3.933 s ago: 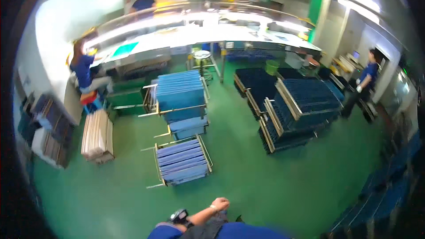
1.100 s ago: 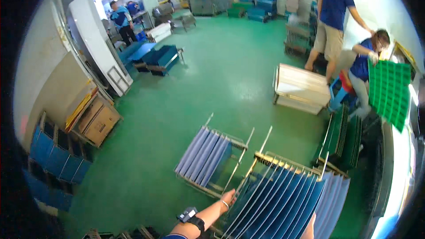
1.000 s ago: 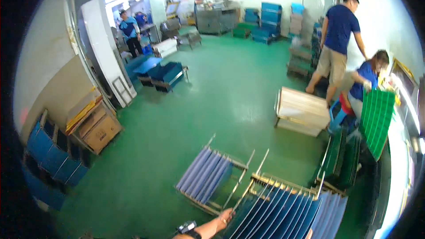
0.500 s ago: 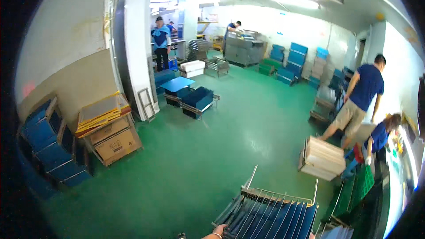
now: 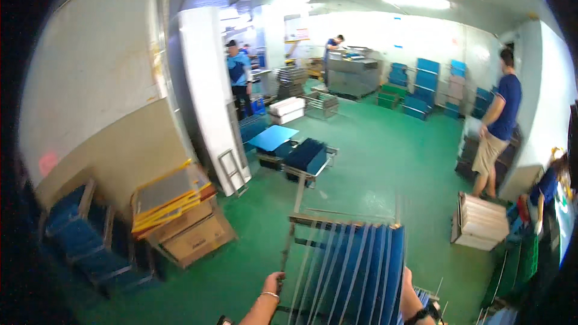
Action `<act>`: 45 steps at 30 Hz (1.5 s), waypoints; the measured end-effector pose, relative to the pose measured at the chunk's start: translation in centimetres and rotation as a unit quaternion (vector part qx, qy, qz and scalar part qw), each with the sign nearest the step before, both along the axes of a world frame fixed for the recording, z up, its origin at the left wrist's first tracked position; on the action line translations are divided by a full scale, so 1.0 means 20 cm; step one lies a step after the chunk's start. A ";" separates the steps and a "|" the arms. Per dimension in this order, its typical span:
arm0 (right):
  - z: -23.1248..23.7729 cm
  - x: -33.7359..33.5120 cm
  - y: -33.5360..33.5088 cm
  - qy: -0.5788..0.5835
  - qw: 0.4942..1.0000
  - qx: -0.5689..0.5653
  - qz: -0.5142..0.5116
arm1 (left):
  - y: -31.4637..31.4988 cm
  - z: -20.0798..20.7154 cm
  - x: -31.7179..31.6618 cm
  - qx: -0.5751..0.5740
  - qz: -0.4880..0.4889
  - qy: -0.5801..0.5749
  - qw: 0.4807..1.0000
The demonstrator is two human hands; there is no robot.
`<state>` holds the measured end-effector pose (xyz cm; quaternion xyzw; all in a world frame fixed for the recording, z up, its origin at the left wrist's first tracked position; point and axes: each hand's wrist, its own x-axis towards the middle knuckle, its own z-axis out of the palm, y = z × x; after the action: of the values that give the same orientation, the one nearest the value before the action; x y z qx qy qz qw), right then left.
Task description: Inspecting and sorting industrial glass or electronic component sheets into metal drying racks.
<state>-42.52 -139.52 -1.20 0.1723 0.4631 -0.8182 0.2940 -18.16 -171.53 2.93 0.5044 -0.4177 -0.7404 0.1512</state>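
Note:
Between my hands is a metal rack (image 5: 346, 265) with several thin blue panels standing in its slots, divided by pale rods. My left hand (image 5: 272, 286), with a bracelet at the wrist, is closed on the rack's left side bar. At the opposite side my right hand (image 5: 409, 292) grips the frame; its fingers are mostly hidden behind it, and a dark band circles that wrist. The rack hangs above the green floor, its lower end cut off by the picture's edge.
Ahead stand low racks of dark blue panels (image 5: 306, 156), one topped by a light blue sheet (image 5: 274, 138). Cartons under yellow-edged boards (image 5: 174, 198) are left, beside blue bins (image 5: 87, 222). Right, a white stack (image 5: 480, 221) sits near a standing person (image 5: 503, 108) and another bending person (image 5: 545, 189).
The rack has risen further into view, and both my hands now show on its sides. My view has swung rightward across the room's contents. The person at right stands more upright.

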 end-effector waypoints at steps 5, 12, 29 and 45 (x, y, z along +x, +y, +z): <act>0.22 -0.24 -0.59 0.038 0.996 0.043 0.067 | -0.55 -0.10 -0.20 -0.100 -0.014 0.001 0.995; -0.03 -1.23 -1.15 -0.026 0.997 -0.008 0.074 | -0.99 0.13 -1.03 0.014 0.034 -0.002 0.999; 0.55 -2.85 -1.44 -0.005 0.987 0.013 -0.160 | -1.67 -0.23 -3.73 0.039 -0.205 -0.018 0.978; 0.44 -4.71 -1.56 0.018 0.976 -0.016 -0.214 | -1.79 -0.17 -5.85 0.026 -0.315 -0.010 0.949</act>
<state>-136.76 -170.78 7.60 0.2481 0.4077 -0.8723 0.1062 -135.08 -207.33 -0.56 0.3578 -0.5377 -0.7559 -0.1072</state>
